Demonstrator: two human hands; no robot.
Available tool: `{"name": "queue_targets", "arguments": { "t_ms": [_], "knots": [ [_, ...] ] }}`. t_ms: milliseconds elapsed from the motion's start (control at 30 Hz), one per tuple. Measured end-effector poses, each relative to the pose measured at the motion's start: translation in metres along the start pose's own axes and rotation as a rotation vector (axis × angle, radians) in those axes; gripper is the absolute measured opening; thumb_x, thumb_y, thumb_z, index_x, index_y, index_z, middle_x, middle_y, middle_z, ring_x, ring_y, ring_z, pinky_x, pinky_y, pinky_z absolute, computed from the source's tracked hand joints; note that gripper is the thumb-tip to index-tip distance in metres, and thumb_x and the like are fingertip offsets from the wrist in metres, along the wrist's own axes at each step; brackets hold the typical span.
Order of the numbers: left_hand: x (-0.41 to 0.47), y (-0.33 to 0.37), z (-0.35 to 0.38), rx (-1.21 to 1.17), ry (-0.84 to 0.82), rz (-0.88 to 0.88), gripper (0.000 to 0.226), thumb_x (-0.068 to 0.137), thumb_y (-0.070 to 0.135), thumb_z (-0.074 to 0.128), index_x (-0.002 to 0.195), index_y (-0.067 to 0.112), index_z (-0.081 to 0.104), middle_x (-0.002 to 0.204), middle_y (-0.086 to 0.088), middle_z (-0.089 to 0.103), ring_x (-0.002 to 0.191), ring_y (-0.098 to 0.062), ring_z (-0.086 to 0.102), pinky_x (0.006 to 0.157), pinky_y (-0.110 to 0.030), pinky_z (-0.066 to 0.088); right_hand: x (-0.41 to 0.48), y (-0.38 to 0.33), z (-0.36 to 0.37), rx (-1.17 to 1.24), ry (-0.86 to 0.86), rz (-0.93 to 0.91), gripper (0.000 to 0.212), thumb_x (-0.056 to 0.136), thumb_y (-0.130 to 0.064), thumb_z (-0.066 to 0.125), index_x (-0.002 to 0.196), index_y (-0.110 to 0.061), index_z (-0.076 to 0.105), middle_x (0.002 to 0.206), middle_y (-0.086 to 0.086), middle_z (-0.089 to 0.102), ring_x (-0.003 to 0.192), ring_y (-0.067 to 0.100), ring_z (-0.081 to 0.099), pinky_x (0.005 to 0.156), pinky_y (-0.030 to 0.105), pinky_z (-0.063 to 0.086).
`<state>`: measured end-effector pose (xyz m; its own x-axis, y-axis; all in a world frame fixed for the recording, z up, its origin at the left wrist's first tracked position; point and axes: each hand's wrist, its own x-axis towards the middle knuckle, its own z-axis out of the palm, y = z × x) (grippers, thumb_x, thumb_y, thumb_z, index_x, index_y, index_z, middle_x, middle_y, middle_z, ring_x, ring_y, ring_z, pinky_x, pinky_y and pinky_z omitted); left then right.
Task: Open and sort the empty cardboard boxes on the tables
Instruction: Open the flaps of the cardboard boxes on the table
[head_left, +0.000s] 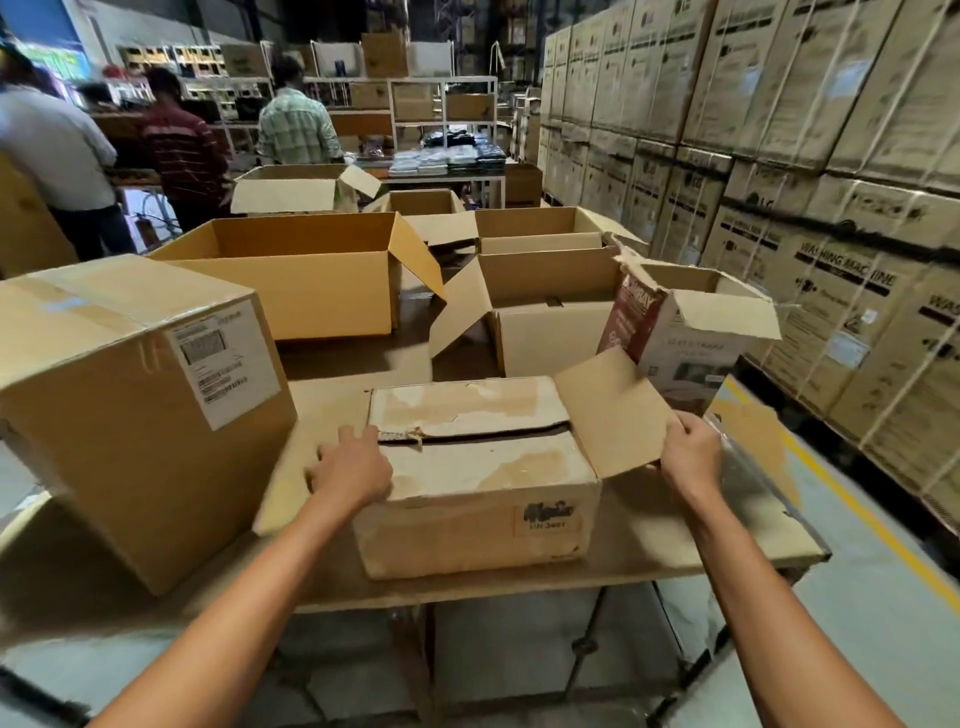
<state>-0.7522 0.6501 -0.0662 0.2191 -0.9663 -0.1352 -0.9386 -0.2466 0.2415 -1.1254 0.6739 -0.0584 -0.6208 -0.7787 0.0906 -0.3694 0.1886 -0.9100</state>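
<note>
A worn, pale cardboard box (478, 483) stands on the near edge of the table (675, 551). Its two inner top flaps lie flat with a narrow dark gap between them. My left hand (353, 467) rests on the box's top left corner, fingers at the torn tape by the gap. The left side flap hangs out flat under my left wrist. My right hand (688, 452) pinches the outer edge of the right side flap (613, 410), which is folded outward and raised.
A large sealed box with a white label (130, 405) stands to the left. Several opened empty boxes (311, 275) fill the table behind, one red-and-white (675, 332) at right. Stacked washing-machine cartons (831, 208) wall the right side. People work at the back left.
</note>
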Motion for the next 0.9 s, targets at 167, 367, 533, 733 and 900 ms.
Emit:
{"name": "queue_targets", "arguments": {
  "t_ms": [167,367,533,733,900],
  "knots": [
    [-0.003,-0.017,0.011,-0.381,-0.024,0.033,0.061,0.093,0.012,0.035,0.153,0.025,0.033,0.150,-0.011,0.047,0.129,-0.034,0.050,0.098,-0.040,0.045,0.002,0.025,0.005,-0.065,0.014,0.073,0.028,0.094,-0.012,0.047,0.082,-0.004,0.071,0.074,0.015,0.069,0.061,0.029,0.064,0.067,0.049,0.059],
    [-0.007,-0.016,0.008,-0.387,0.011,0.038,0.063,0.093,0.004,0.033,0.155,0.017,0.030,0.155,-0.012,0.040,0.137,-0.034,0.043,0.105,-0.041,0.039,0.007,0.036,0.013,-0.176,-0.002,0.075,0.028,0.090,-0.010,0.049,0.067,-0.005,0.063,0.070,0.017,0.062,0.079,0.043,0.061,0.068,0.040,0.045],
    [-0.014,-0.023,0.008,-0.318,0.083,0.059,0.058,0.093,0.000,0.033,0.149,0.012,0.039,0.143,-0.018,0.053,0.125,-0.038,0.052,0.094,-0.041,0.045,0.006,0.032,0.025,-0.363,-0.184,0.066,0.026,0.089,-0.029,0.053,0.094,-0.008,0.067,0.098,0.018,0.067,0.098,0.039,0.061,0.078,0.039,0.048],
    [-0.010,-0.053,0.004,-0.239,0.057,0.019,0.065,0.090,0.004,0.033,0.153,0.021,0.033,0.142,-0.017,0.054,0.122,-0.039,0.054,0.098,-0.047,0.048,-0.012,0.022,0.055,-0.470,-0.429,0.129,0.051,0.091,-0.044,0.044,0.123,-0.007,0.060,0.123,0.020,0.062,0.111,0.040,0.057,0.095,0.046,0.047],
    [-0.005,-0.060,0.001,-0.252,0.083,0.047,0.059,0.092,0.001,0.038,0.147,0.021,0.042,0.131,-0.013,0.061,0.108,-0.032,0.061,0.080,-0.039,0.051,-0.031,0.000,0.076,-0.481,-0.407,0.045,0.052,0.095,-0.042,0.040,0.126,-0.006,0.062,0.126,0.021,0.063,0.114,0.040,0.057,0.100,0.050,0.047]
  ]
}}
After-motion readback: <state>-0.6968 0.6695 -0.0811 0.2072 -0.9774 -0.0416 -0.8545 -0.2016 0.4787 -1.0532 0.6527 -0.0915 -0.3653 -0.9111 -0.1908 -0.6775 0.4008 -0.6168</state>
